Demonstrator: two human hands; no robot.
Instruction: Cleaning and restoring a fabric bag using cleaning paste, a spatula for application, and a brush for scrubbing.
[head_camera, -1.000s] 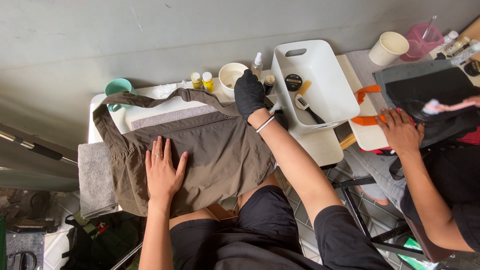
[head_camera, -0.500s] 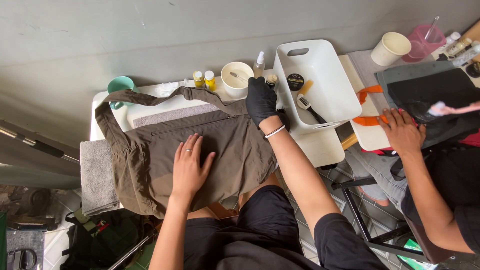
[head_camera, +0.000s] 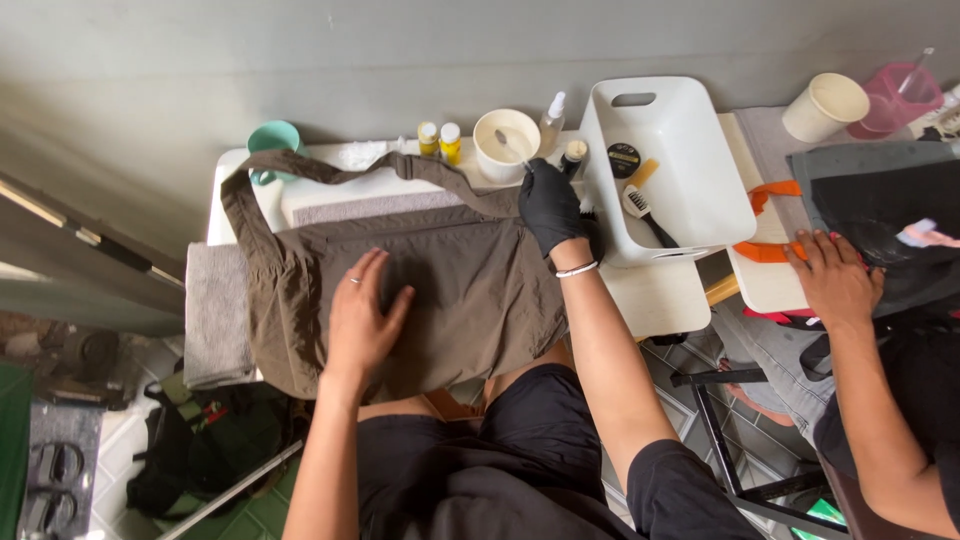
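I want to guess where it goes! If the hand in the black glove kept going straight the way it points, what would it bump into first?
Probably the white cup. The right hand points up toward it, just past the brown bag. Height is hard to judge.

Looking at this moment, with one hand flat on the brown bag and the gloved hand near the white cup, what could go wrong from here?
1. The gloved right hand works beside the white cup, the spray bottle and two small yellow bottles; a bump might tip one onto the brown bag.
2. The bag's strap lies against the teal cup, so pulling the bag could drag it over.
3. The bag overhangs the table edge; if the left hand lifts, it may slide.
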